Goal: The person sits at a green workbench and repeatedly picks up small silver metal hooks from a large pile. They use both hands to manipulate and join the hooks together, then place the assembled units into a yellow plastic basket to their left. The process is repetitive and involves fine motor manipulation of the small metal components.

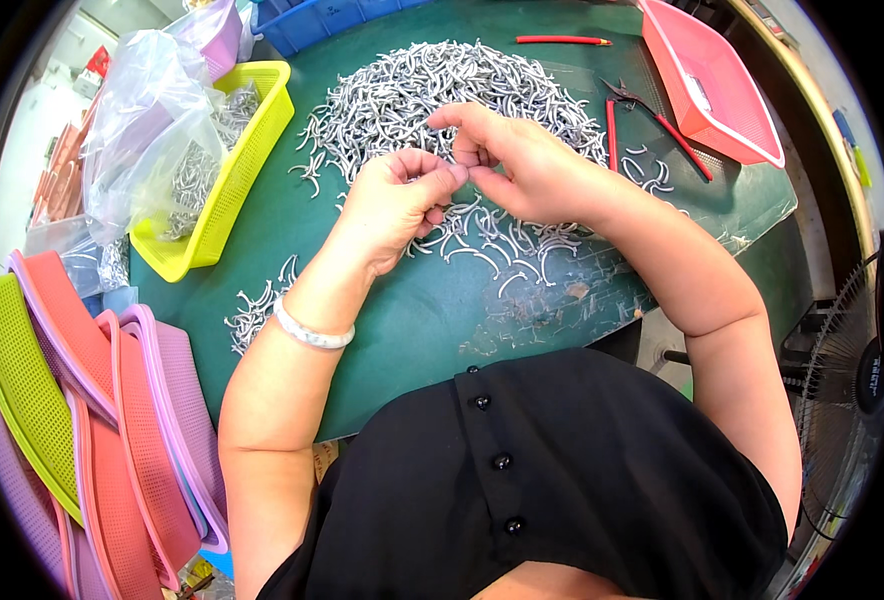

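My left hand is closed in a pinch, thumb against the bent fingers. Its tip meets my right hand, whose thumb and fingers also press together while the forefinger bends above them. Whatever lies between the fingertips is too small and covered to name. Just beyond both hands rises a big heap of short, curved grey metal pieces. Similar loose pieces lie spread below my hands on the green tabletop. A smaller cluster of curved pieces sits beside my left forearm.
Red-handled pliers and a red stick-like tool lie near a pink basket. At left stands a yellow-green basket with bagged metal pieces. Stacked coloured baskets crowd the lower left. A fan stands at right; a blue crate behind.
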Available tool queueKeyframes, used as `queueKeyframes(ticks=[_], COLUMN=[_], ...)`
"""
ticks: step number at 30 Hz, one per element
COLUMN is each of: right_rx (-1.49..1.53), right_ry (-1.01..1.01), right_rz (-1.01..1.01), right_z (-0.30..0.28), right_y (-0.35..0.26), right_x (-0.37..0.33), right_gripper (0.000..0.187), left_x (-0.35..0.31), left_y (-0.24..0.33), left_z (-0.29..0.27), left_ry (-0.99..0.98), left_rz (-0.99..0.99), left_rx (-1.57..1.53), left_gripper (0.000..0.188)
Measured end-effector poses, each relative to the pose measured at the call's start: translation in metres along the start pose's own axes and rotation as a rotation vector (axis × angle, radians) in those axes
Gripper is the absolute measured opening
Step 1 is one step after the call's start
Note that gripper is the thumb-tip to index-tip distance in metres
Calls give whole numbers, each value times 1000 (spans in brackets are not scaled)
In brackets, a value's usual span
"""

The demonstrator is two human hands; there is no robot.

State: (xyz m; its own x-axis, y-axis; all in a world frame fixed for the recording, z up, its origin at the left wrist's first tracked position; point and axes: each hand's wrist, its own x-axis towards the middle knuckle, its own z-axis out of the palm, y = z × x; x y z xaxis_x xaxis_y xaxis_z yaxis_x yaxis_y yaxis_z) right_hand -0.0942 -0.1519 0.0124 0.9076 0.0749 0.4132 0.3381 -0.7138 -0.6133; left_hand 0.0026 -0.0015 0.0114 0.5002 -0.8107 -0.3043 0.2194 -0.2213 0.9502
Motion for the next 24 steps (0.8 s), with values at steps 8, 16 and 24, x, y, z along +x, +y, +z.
queueKeyframes(ticks=[8,16,24], right_rx=[132,-15,-48], right_ry=[135,-257,-301], right_rz=[-9,114,87], right_z=[1,-8,-3], right_y=[16,10,12], right_x=[3,0,-1], right_gripper=[45,49,31], left_x=[2,3,4], left_y=[-2,-4,-4], left_z=[-6,-10,-9], left_ry=[31,-18,-53], left_rz=[-31,-2,-22], left_rx=[-201,-296,-377], left_gripper=[9,10,11])
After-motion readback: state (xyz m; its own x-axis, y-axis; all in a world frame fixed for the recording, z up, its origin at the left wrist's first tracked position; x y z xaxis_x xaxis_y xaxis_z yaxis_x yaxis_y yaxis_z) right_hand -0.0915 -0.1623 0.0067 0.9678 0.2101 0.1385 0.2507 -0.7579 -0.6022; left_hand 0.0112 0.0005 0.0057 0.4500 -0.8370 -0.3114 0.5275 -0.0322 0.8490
